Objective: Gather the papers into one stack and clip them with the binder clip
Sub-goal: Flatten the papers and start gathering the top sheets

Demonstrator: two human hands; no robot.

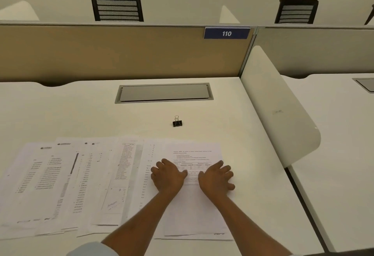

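Several printed papers lie fanned out in an overlapping row across the near part of the white desk. The rightmost sheet lies on top at the right end. My left hand rests flat on its left edge, fingers spread. My right hand presses flat on its right edge, fingers reaching onto the bare desk. Neither hand grips anything. A small black binder clip with wire handles stands alone on the desk, beyond the papers and apart from both hands.
A grey cable-tray lid is set into the desk behind the clip. A tan partition with a blue "110" sign closes the back. A white curved divider bounds the right side; two black chairs stand beyond.
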